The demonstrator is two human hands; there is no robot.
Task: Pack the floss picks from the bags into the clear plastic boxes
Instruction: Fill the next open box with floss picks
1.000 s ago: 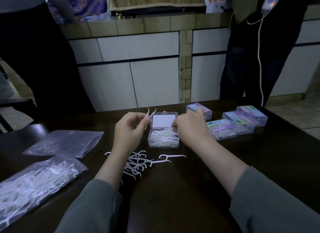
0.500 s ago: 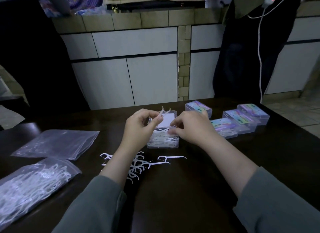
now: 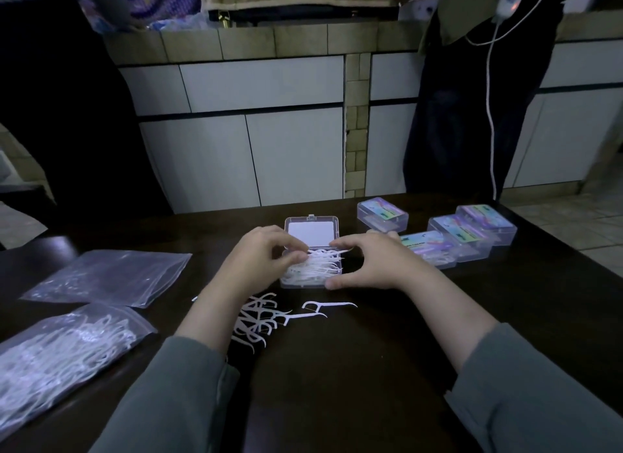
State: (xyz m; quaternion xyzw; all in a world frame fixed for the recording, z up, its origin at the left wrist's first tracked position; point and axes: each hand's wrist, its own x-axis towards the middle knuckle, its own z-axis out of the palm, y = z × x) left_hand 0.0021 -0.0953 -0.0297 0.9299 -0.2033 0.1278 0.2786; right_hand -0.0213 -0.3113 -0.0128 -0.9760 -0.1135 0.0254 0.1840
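Dark table (image 3: 337, 368), dim light. Open box (image 3: 312, 267) sits mid-table, lid (image 3: 310, 231) tipped back on its far side, white card showing inside the lid. The tray holds a heap of white picks (image 3: 317, 265), some tips poking past the right rim.

Left hand (image 3: 259, 253): at the box's left edge, fingers curled over the heap, thumb and fingertips pinching picks at the pile's left end. Narrow grip, holding picks.

Right hand (image 3: 377, 262): at the box's right side, fingers curved in a wide span, index tip at the far right corner by the lid hinge, thumb at the near right corner. It braces the box between thumb and fingers.

Loose picks (image 3: 266, 317) lie on the table just near of the box, partly under the left forearm; two lie apart to their right.

Left of the arms: full bag (image 3: 57, 355) of picks near the edge, flat bag (image 3: 108, 277) farther back, almost empty.

Right and far: four closed boxes (image 3: 472, 231) with coloured labels, grouped close; one stands apart, nearer the open box.

Beyond the table: white cabinets (image 3: 242, 156) under a tiled counter. A person in dark clothes (image 3: 465, 122) stands far right, white cable (image 3: 492, 115) hanging down in front.
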